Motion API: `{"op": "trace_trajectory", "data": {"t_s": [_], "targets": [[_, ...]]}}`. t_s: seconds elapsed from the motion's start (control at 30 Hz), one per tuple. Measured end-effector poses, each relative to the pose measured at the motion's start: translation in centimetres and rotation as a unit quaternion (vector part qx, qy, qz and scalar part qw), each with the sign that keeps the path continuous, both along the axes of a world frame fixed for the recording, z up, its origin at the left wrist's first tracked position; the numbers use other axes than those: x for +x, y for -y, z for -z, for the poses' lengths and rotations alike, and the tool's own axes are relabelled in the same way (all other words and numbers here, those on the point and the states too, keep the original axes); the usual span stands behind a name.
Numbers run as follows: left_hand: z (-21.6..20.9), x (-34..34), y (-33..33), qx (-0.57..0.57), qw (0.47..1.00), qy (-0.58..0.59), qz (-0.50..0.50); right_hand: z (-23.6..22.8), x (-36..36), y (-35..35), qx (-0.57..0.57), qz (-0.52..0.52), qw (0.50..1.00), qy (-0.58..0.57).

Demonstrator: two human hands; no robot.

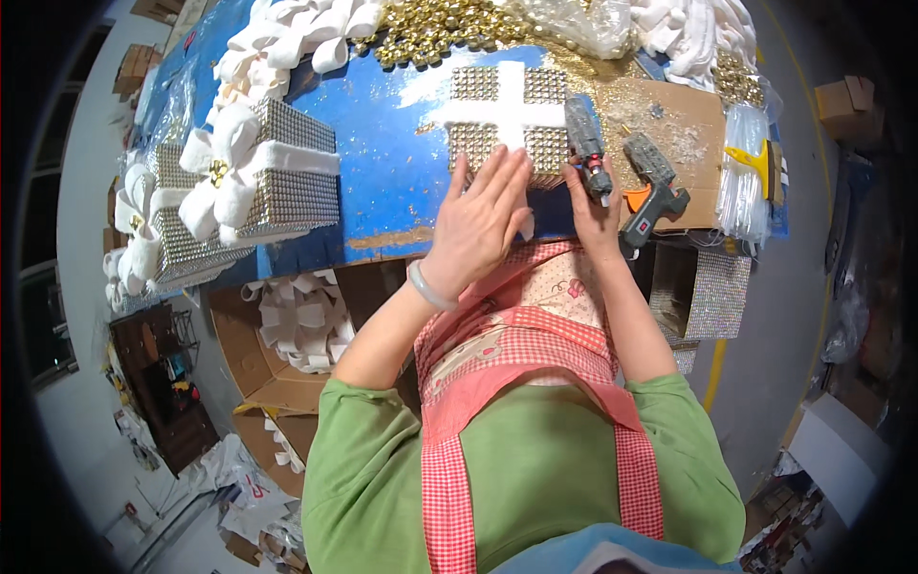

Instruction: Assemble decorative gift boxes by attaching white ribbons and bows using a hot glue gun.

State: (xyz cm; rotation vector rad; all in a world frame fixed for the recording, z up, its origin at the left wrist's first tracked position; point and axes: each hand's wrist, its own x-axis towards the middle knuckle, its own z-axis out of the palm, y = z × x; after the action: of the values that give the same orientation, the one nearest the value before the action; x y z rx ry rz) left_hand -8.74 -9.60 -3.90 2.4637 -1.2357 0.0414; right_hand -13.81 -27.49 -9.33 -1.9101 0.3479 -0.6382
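A box [469, 143] studded with silver-gold gems stands before me, a white fabric band [513, 96] crossing its top. My left hand [483, 215] lies over its near edge, fingers stretched out flat on the band. A bit of white fabric [526, 226] shows beside that thumb. Just right of the box, my right hand [597, 220] has its thumb and a finger on either side of a dark glue gun [583, 132] with a red ring; the other fingers are hidden. A second glue gun [656, 178], with an orange trigger, lies beside it.
Finished gem boxes [301, 187] with white bows stand at the left. Gold gem strips [435, 33] and white fabric bows [287, 38] are piled at the back. Cardboard [703, 115], clear glue sticks [746, 172] and a yellow tool [751, 161] lie right. Below is a carton [239, 330] of bows.
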Motion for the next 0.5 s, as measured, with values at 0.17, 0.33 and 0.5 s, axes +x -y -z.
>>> {"op": "trace_trajectory", "data": {"t_s": [0.17,0.33,0.5], "targets": [[3.2,0.5,-4.4,-0.263,0.947,-0.021,-0.185,0.8,-1.0,0.4,0.106,0.018,0.994,-0.026],[6.9,3.7,-4.4,-0.279,0.940,-0.073,-0.183,1.5,-1.9,-0.9,0.060,0.022,0.996,-0.059],[0.2,5.8,-2.7,-0.195,0.960,-0.109,-0.167,-1.6,0.3,0.5,0.088,0.025,0.996,-0.022]]}}
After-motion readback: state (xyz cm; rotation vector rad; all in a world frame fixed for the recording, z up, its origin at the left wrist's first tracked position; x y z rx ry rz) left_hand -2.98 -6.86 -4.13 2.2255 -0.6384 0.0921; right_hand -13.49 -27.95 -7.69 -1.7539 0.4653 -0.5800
